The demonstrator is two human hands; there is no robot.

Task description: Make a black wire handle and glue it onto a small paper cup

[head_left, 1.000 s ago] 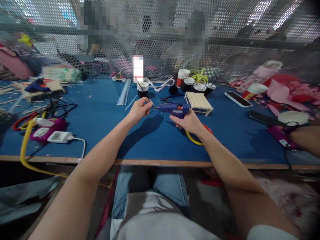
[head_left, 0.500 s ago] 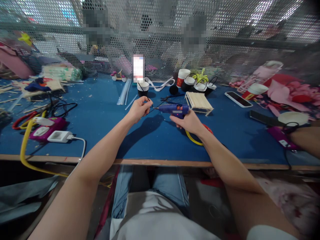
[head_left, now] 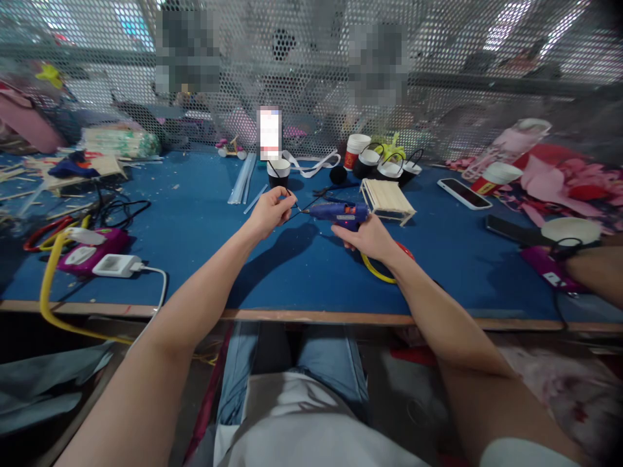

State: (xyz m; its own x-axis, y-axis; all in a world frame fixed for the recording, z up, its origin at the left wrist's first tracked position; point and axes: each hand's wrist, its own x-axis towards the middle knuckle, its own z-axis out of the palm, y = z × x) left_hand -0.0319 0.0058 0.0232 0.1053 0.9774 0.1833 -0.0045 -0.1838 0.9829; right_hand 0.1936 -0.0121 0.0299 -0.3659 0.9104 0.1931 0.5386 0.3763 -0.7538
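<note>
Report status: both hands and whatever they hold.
Left hand pinching thin black wire. Right hand gripping blue plastic glue gun, nozzle at the wire. Nothing between them.

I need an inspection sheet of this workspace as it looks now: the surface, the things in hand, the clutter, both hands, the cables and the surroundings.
Surface: blue table, wooden front edge.
Things in hand: blue glue gun; thin black strip at its nozzle.
Clutter: stick frame, black paper cups, phone, clear glue sticks, pink paper at right.
Hands: left hand pinches the strip; right hand grips the glue gun.
Cables: yellow cable, white charger, black cords at left.
Surroundings: perforated metal screen behind; other people beyond it; another person's arm at right edge.
</note>
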